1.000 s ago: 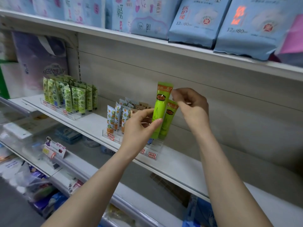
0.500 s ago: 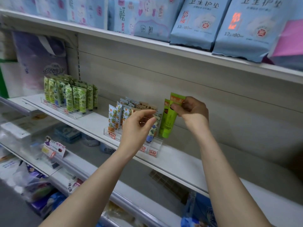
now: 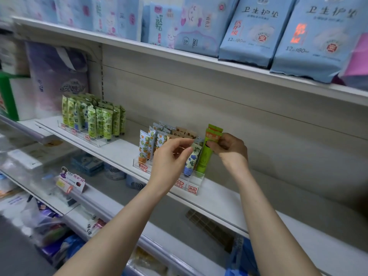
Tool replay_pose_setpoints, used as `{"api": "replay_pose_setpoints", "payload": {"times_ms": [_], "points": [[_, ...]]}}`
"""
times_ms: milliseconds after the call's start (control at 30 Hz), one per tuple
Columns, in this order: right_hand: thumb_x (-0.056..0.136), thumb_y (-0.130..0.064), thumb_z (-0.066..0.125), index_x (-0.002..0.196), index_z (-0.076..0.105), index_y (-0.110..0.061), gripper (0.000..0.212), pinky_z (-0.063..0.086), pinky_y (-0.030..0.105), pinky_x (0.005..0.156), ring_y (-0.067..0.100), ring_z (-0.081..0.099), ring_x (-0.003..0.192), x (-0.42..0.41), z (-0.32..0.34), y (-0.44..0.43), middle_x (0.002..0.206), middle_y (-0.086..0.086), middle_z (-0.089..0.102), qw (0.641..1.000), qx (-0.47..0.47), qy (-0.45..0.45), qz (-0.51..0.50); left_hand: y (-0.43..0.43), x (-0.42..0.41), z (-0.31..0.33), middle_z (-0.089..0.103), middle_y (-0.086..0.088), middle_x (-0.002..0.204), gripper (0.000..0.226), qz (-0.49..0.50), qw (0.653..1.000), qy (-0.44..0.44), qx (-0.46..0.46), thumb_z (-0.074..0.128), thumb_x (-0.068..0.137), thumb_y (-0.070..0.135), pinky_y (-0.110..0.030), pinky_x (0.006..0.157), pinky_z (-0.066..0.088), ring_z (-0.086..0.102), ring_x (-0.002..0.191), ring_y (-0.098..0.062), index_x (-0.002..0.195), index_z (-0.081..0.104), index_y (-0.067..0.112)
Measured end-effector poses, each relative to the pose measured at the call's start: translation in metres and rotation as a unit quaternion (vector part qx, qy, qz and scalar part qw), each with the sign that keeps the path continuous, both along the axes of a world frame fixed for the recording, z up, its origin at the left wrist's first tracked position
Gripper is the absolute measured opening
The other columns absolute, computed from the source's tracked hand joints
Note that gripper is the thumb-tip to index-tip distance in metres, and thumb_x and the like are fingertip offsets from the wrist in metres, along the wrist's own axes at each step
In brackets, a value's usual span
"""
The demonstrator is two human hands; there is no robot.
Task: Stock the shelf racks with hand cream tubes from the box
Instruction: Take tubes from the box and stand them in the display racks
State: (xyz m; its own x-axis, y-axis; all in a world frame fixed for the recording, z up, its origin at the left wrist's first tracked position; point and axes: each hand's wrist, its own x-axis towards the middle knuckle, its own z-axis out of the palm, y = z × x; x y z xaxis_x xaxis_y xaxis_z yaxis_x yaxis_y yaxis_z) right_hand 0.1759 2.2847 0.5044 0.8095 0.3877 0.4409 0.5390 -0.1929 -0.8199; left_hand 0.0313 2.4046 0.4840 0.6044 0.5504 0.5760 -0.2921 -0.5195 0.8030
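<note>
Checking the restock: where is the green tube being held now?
Head view, right of centre: the green tube stands in the rightmost slot of the clear rack beside a blue flowered tube, top pinched by the right hand.

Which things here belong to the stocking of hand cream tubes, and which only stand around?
Job: green tube, pinched at its top by the right hand; clear rack; flowered tubes in it; left hand beside them.
Lying about: blue packs on the upper shelf; purple pack at left; sign card below.
</note>
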Motion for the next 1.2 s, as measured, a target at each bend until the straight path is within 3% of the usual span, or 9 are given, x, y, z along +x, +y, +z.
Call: {"api": "replay_pose_setpoints", "payload": {"times_ms": [167, 333, 433, 600, 767, 1033, 1200], "points": [[0.075, -0.012, 0.080, 0.076, 0.068, -0.030, 0.022, 0.057, 0.039, 0.084, 0.016, 0.071, 0.081, -0.001, 0.002, -0.002, 0.084, -0.002, 0.075, 1.000, 0.006, 0.009, -0.015, -0.002, 0.005, 0.001, 0.069, 0.011, 0.101, 0.020, -0.017, 1.000, 0.004, 0.000, 0.066, 0.090, 0.020, -0.030, 0.080, 0.056, 0.065, 0.089, 0.000, 0.109, 0.071, 0.022], [0.078, -0.012, 0.078, 0.095, 0.070, -0.020, 0.021, 0.050, 0.024, 0.071, 0.013, 0.068, 0.076, -0.006, 0.003, -0.019, 0.084, 0.002, 0.073, 0.998, 0.042, 0.006, -0.054, -0.010, 0.014, 0.001, 0.069, 0.008, 0.102, 0.021, -0.063, 0.998, -0.005, 0.009, 0.065, 0.090, 0.018, -0.031, 0.085, 0.055, 0.064, 0.092, -0.002, 0.110, 0.070, 0.022], [0.078, -0.011, 0.078, 0.094, 0.070, -0.021, 0.020, 0.053, 0.024, 0.074, 0.011, 0.069, 0.078, -0.013, 0.002, -0.038, 0.083, 0.000, 0.073, 0.995, 0.055, -0.011, -0.081, -0.021, 0.022, 0.002, 0.070, 0.007, 0.102, 0.021, -0.087, 0.996, -0.012, 0.021, 0.066, 0.089, 0.017, -0.033, 0.086, 0.055, 0.065, 0.094, -0.004, 0.109, 0.071, 0.019], [0.082, -0.003, 0.072, 0.099, 0.069, -0.014, 0.021, 0.048, 0.011, 0.071, -0.001, 0.067, 0.074, -0.029, 0.000, -0.082, 0.081, -0.009, 0.071, 0.991, 0.059, -0.023, -0.118, -0.053, 0.039, 0.001, 0.070, 0.006, 0.099, 0.016, -0.140, 0.989, -0.019, 0.033, 0.067, 0.088, 0.017, -0.031, 0.084, 0.055, 0.065, 0.090, -0.004, 0.104, 0.070, 0.020], [0.084, -0.007, 0.071, 0.102, 0.068, -0.015, 0.020, 0.051, 0.015, 0.078, 0.002, 0.068, 0.081, -0.042, -0.002, -0.138, 0.085, -0.009, 0.072, 0.984, 0.046, -0.031, -0.167, -0.099, 0.059, -0.005, 0.071, 0.005, 0.096, 0.017, -0.190, 0.981, -0.003, 0.043, 0.067, 0.088, 0.020, -0.033, 0.083, 0.055, 0.066, 0.086, -0.006, 0.105, 0.070, 0.022], [0.084, -0.010, 0.072, 0.099, 0.070, -0.018, 0.018, 0.052, 0.018, 0.079, 0.008, 0.068, 0.084, -0.044, -0.004, -0.250, 0.089, -0.003, 0.072, 0.956, 0.034, -0.051, -0.288, -0.206, 0.090, -0.002, 0.071, 0.009, 0.093, 0.018, -0.282, 0.959, 0.019, 0.016, 0.067, 0.088, 0.021, -0.020, 0.079, 0.053, 0.065, 0.083, 0.000, 0.106, 0.070, 0.023], [0.088, -0.020, 0.067, 0.110, 0.070, -0.017, 0.022, 0.053, 0.029, 0.085, 0.009, 0.065, 0.093, -0.043, -0.016, -0.335, 0.101, -0.007, 0.071, 0.924, -0.055, -0.053, -0.374, -0.284, 0.110, -0.004, 0.071, 0.009, 0.094, 0.019, -0.331, 0.942, 0.028, 0.046, 0.067, 0.087, 0.020, -0.014, 0.075, 0.049, 0.065, 0.081, 0.000, 0.106, 0.071, 0.023]]}}
